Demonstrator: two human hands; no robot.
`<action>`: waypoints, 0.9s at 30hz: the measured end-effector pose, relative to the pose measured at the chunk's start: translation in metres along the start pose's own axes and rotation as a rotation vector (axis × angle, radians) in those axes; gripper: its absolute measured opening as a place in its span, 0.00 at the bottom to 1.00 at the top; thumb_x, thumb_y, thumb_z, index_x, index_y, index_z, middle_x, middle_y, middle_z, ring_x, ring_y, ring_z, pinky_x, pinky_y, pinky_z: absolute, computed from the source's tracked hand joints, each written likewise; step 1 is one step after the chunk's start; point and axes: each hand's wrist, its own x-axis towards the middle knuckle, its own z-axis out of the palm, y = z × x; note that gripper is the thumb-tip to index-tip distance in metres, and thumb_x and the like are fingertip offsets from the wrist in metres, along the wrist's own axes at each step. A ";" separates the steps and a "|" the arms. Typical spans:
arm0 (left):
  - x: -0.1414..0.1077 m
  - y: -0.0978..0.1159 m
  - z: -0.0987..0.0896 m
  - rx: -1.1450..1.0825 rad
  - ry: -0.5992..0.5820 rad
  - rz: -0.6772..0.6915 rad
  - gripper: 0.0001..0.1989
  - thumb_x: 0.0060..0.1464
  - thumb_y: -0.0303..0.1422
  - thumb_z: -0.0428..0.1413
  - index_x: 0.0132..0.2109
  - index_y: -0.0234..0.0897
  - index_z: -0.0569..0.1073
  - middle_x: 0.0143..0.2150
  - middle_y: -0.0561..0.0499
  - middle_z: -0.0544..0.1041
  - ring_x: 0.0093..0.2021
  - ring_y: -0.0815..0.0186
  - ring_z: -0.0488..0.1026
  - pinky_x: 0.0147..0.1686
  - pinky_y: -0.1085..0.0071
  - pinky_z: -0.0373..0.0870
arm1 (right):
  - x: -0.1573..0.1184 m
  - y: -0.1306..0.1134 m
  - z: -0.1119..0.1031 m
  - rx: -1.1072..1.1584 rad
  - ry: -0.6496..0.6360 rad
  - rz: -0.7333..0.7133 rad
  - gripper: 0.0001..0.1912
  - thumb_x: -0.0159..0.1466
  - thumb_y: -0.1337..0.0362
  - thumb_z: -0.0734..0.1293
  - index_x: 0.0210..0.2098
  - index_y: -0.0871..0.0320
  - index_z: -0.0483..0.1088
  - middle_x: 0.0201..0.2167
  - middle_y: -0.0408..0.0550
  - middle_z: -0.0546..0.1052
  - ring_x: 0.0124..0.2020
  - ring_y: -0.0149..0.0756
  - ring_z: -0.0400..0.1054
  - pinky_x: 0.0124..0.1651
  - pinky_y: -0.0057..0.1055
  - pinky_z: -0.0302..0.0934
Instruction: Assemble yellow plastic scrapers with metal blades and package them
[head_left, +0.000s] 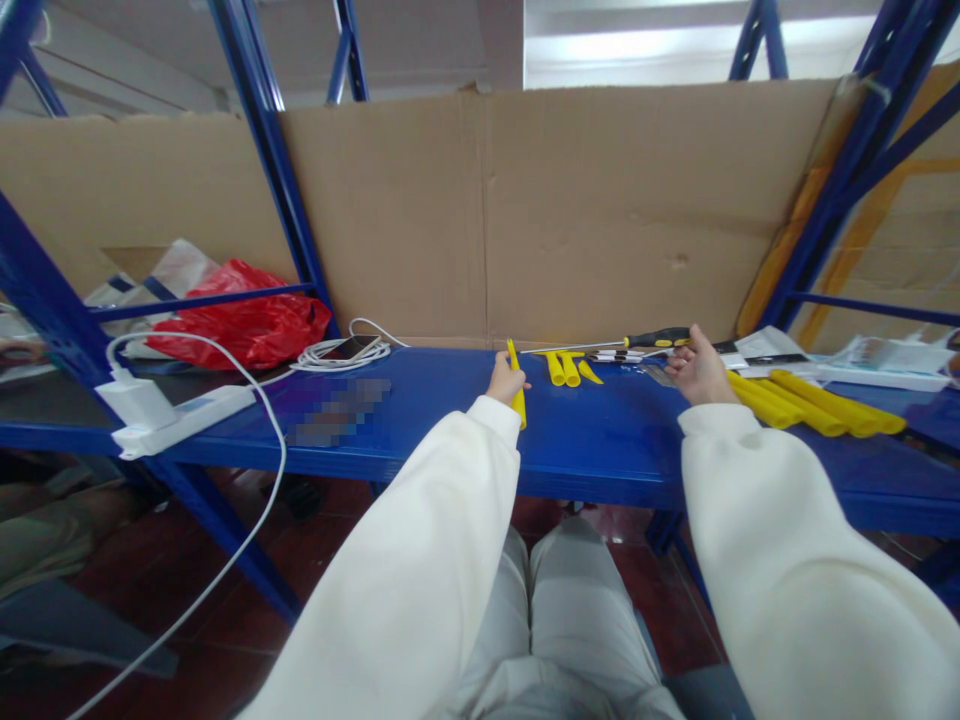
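Note:
My left hand (508, 379) is closed around a yellow plastic tube (519, 408), which stands nearly upright above the front part of the blue table. My right hand (703, 370) has its curled fingers at the butt of a screwdriver (658, 338) with a black and yellow handle. The long shaft points left, its tip appearing close to the tube; whether they touch I cannot tell. Between my hands lie short yellow tube pieces (556, 369) and a curved yellow scrap (590, 373). Longer yellow tubes (821, 402) rest beside my right wrist.
A tall cardboard sheet (585, 210) backs the blue table (442, 400). To the left are a red plastic bag (244, 315), a coiled white cable (341, 354) and a power strip (187, 420) with a charger. Another white power strip (885, 375) lies far right. Blue posts (270, 150) frame the space.

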 end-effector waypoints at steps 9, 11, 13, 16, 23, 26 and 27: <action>-0.002 0.002 0.000 0.000 -0.005 0.004 0.30 0.54 0.15 0.52 0.61 0.41 0.62 0.43 0.51 0.72 0.26 0.74 0.71 0.24 0.78 0.68 | 0.002 0.000 -0.001 0.049 0.011 -0.006 0.32 0.64 0.43 0.72 0.26 0.52 0.48 0.13 0.32 0.48 0.13 0.26 0.44 0.13 0.24 0.47; -0.002 0.001 0.000 -0.007 -0.009 0.005 0.30 0.54 0.14 0.51 0.61 0.40 0.62 0.44 0.51 0.72 0.26 0.74 0.70 0.24 0.78 0.68 | -0.002 -0.002 0.001 0.062 0.004 -0.009 0.33 0.64 0.41 0.71 0.26 0.53 0.47 0.14 0.33 0.49 0.14 0.26 0.46 0.14 0.24 0.48; -0.002 0.000 0.000 -0.016 -0.008 0.013 0.30 0.54 0.14 0.51 0.61 0.39 0.62 0.46 0.49 0.73 0.26 0.74 0.70 0.25 0.78 0.68 | -0.006 -0.004 0.003 0.059 -0.017 -0.015 0.33 0.65 0.40 0.70 0.26 0.53 0.48 0.15 0.34 0.53 0.14 0.26 0.49 0.14 0.23 0.49; 0.000 -0.001 0.000 -0.018 -0.005 0.018 0.30 0.53 0.15 0.51 0.61 0.40 0.63 0.48 0.48 0.73 0.28 0.74 0.72 0.26 0.78 0.70 | -0.009 -0.005 0.003 0.045 -0.037 -0.027 0.30 0.66 0.41 0.70 0.27 0.53 0.52 0.17 0.35 0.59 0.15 0.26 0.52 0.14 0.24 0.50; 0.001 -0.002 0.001 -0.013 -0.009 0.014 0.31 0.52 0.15 0.51 0.61 0.41 0.62 0.47 0.49 0.73 0.28 0.73 0.72 0.25 0.78 0.69 | -0.002 -0.002 -0.002 0.003 -0.029 0.036 0.33 0.65 0.42 0.71 0.27 0.53 0.46 0.16 0.33 0.50 0.14 0.26 0.46 0.13 0.24 0.46; 0.000 -0.001 0.001 -0.008 -0.014 0.008 0.31 0.53 0.15 0.51 0.61 0.42 0.62 0.45 0.50 0.73 0.28 0.72 0.73 0.24 0.79 0.68 | -0.001 -0.003 -0.003 0.011 0.002 0.045 0.32 0.65 0.44 0.71 0.27 0.52 0.45 0.15 0.33 0.50 0.14 0.26 0.46 0.13 0.24 0.46; 0.000 0.000 0.001 -0.006 -0.014 0.006 0.31 0.52 0.15 0.51 0.61 0.42 0.62 0.44 0.50 0.73 0.28 0.72 0.73 0.24 0.78 0.68 | -0.001 -0.003 -0.002 0.022 0.016 0.049 0.31 0.66 0.46 0.70 0.27 0.52 0.45 0.15 0.33 0.50 0.13 0.26 0.46 0.13 0.24 0.46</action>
